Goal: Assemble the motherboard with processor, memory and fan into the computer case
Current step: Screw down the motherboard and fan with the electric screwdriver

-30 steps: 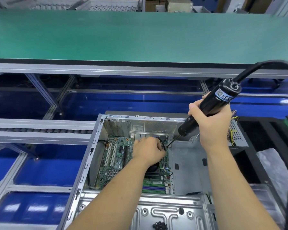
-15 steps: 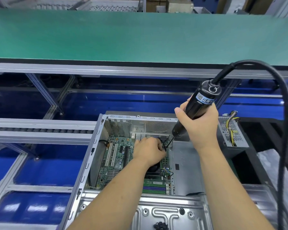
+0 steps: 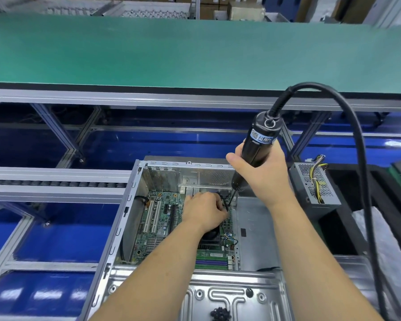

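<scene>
A green motherboard (image 3: 159,222) lies flat inside the open silver computer case (image 3: 130,205). My left hand (image 3: 205,210) rests on the board's far right part, fingers pinched near the tip of the screwdriver bit; what it pinches is hidden. Its forearm covers the black fan (image 3: 212,234) and part of the memory slots (image 3: 212,261). My right hand (image 3: 263,173) grips a black electric screwdriver (image 3: 257,147), held nearly upright, with its bit down at the board's far right corner.
A grey power supply (image 3: 315,185) with yellow wires sits right of the case. The screwdriver's thick black cable (image 3: 361,181) loops over to the right. A green conveyor belt (image 3: 195,52) runs across behind. A pile of black screws (image 3: 220,313) lies on the case's near panel.
My right hand has swung the screwdriver from a slant to nearly upright and moved it left, over the board's corner. My left hand has stayed in place.
</scene>
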`<state>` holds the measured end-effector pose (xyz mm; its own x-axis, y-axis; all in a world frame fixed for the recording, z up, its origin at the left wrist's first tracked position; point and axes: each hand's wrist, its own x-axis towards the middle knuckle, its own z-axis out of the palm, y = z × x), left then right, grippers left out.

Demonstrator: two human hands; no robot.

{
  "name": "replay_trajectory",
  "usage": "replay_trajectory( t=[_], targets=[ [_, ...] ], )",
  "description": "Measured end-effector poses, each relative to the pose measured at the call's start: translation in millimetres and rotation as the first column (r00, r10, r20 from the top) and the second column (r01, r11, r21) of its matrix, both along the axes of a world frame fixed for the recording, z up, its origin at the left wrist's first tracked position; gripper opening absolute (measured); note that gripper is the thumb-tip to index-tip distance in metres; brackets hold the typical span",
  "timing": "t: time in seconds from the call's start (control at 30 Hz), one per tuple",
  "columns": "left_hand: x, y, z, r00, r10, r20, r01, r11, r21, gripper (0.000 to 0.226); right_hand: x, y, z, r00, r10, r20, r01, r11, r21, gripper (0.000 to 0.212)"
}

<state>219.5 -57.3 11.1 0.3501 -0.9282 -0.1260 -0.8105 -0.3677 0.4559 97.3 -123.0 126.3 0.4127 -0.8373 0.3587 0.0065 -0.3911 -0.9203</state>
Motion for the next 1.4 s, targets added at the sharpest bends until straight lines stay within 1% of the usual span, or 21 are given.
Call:
replay_trajectory(
  t=[0.1, 0.17, 0.57, 0.73, 0.97, 1.03, 1.07, 1.13, 1.17, 1.2, 1.23, 1.27, 1.3, 1.33, 1.4],
  targets=[
    [0.3, 0.3, 1.4, 1.0, -0.006, -0.005, 0.006, 1.0, 0.007, 0.025, 2.8, 2.2, -0.6, 1.0, 0.012, -0.024, -0.013, 1.0, -0.011, 0.036],
    [-0.1, -0.1, 1.6, 1.0, -0.007, -0.006, 0.007, 1.0, 0.007, 0.027, 3.2, 3.5, -0.4, 1.0, 0.01, -0.024, -0.01, 1.0, -0.017, 0.034],
    [-0.3, -1.0, 0.4, 1.0, 0.003, -0.018, -0.003, 1.0, 0.021, 0.028, -0.5, -5.0, -1.7, 0.999, -0.029, 0.043, 0.027, 0.998, 0.051, 0.056],
    [-0.3, -0.7, 1.5, 1.0, 0.004, -0.021, -0.003, 1.0, 0.029, 0.026, 0.8, -4.3, -4.1, 0.999, -0.023, 0.046, 0.02, 0.998, 0.055, 0.056],
    [-1.1, 3.0, 4.8, 0.999, -0.02, -0.037, 0.021, 1.0, 0.018, 0.026, -11.0, -9.8, 1.4, 0.984, -0.164, 0.067, 0.158, 0.984, 0.087, 0.054],
    [-1.8, 7.1, 8.6, 0.998, -0.033, -0.054, 0.034, 0.999, 0.019, 0.023, -18.9, -2.9, 8.4, 0.969, -0.233, 0.086, 0.227, 0.97, 0.083, 0.051],
    [-1.7, 9.4, 12.9, 0.998, -0.026, -0.065, 0.027, 1.0, 0.008, 0.019, -23.0, 0.8, 12.5, 0.957, -0.27, 0.105, 0.263, 0.962, 0.071, 0.044],
    [0.1, 13.0, 23.0, 0.997, -0.002, -0.077, -0.002, 0.999, -0.044, 0.014, -31.6, 8.2, 22.6, 0.937, -0.305, 0.168, 0.303, 0.952, 0.038, 0.021],
    [0.3, 14.9, 30.3, 0.998, -0.012, -0.059, 0.007, 0.996, -0.089, 0.015, -35.9, 12.0, 28.3, 0.931, -0.308, 0.197, 0.308, 0.951, 0.031, 0.019],
    [-0.4, 16.9, 40.5, 0.998, -0.047, -0.042, 0.041, 0.991, -0.127, 0.015, -39.5, 15.2, 34.0, 0.925, -0.309, 0.221, 0.31, 0.95, 0.032, 0.021],
    [-1.2, 19.6, 51.9, 0.993, -0.096, -0.075, 0.084, 0.985, -0.149, 0.015, -42.7, 17.8, 38.5, 0.92, -0.313, 0.238, 0.313, 0.949, 0.037, 0.023],
    [-2.6, 23.2, 64.8, 0.973, -0.15, -0.178, 0.124, 0.981, -0.148, 0.013, -44.8, 20.5, 41.8, 0.916, -0.316, 0.245, 0.317, 0.948, 0.038, 0.026],
    [-4.3, 28.0, 76.9, 0.93, -0.208, -0.303, 0.179, 0.976, -0.12, 0.013, -46.8, 23.2, 43.3, 0.918, -0.317, 0.24, 0.319, 0.947, 0.031, 0.029],
    [-5.8, 33.8, 88.6, 0.887, -0.271, -0.375, 0.261, 0.962, -0.077, 0.013, -48.3, 26.1, 43.7, 0.918, -0.317, 0.237, 0.32, 0.947, 0.027, 0.032],
    [-8.4, 45.6, 107.3, 0.82, -0.387, -0.422, 0.448, 0.892, 0.053, 0.01, -51.7, 33.5, 43.1, 0.915, -0.324, 0.241, 0.325, 0.945, 0.035, 0.029]
  ],
)
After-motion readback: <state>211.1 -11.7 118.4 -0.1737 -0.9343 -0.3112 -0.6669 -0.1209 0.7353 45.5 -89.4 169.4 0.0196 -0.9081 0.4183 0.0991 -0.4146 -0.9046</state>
